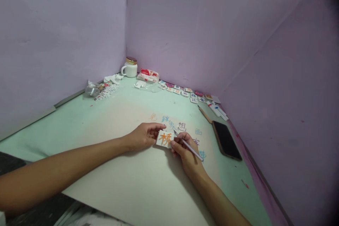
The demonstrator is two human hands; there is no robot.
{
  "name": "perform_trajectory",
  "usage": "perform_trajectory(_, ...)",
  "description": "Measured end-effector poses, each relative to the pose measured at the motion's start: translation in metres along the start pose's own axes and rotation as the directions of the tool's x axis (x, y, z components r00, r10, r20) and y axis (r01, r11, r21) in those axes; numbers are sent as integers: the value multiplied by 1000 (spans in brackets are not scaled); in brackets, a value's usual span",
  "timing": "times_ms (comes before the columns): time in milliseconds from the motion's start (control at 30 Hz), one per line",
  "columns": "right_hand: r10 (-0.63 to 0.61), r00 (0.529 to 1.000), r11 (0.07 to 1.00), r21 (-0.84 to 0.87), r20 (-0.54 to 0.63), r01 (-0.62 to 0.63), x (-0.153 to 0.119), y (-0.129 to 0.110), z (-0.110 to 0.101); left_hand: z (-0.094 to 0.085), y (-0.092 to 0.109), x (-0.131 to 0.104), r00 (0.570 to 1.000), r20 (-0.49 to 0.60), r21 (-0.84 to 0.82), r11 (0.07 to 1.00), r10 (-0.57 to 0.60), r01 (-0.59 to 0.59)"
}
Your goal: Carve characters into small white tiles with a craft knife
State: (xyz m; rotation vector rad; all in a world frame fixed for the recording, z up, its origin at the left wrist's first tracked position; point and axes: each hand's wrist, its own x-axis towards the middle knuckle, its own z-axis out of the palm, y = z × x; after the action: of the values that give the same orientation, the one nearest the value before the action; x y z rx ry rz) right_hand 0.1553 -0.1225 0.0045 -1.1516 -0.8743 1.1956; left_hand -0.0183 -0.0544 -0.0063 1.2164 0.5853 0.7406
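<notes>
As the right hand (187,156) pinches a slim grey pen-like tool (195,152), I cannot tell the grip of the left hand (141,136).
Between them, a white, orange-lettered square card (164,139) seems mid-detailing; the next move likely needs steadiness.

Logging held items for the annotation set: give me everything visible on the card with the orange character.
The white card is small, roughly rectangular and looks like stiff board, though the material is uncertain. Its face bears one bold orange character, 桥. It is held tilted, face toward the camera, above the pale sheet. The left hand meets its left side; the right hand has its thumb at the lower right. A slim tool points near its upper right corner; contact is unclear.
</notes>
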Motion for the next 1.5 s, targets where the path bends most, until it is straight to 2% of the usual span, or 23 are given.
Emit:
perform_trajectory(400, 7, 1000, 1000, 18, 1, -7, 3, 4, -1, -2, -6, 0, 998, -58, 53, 999, 10, -7)
perform_trajectory(767, 2, 1000, 1000, 10, 10, -2, 4, 6, -1, -1, -5, 0, 998, -58, 107, 994, 20, -14)
perform_trajectory(1067, -6, 1000, 999, -35, 26, 7, 7, 10, -3, -1, -5, 1, 998, -34, 274, 961, 55, -43)
perform_trajectory(1200, -48, 999, 997, -60, 27, 49, 8, 15, -6, -2, -2, -1, 992, -45, 459, 885, 114, -81)
perform_trajectory(1333, -105, 994, 990, -96, 19, 107, 12, 15, -18, -3, 5, -10, 972, -50, 700, 702, 228, -129)
perform_trajectory(1433, -112, 993, 988, -103, 28, 114, 14, 7, -30, -3, 8, -16, 960, -1, 803, 572, 279, -165)
perform_trajectory(1500, -101, 994, 994, -31, 50, 103, 15, -1, -35, -2, 8, -18, 952, 53, 848, 489, 303, -203)
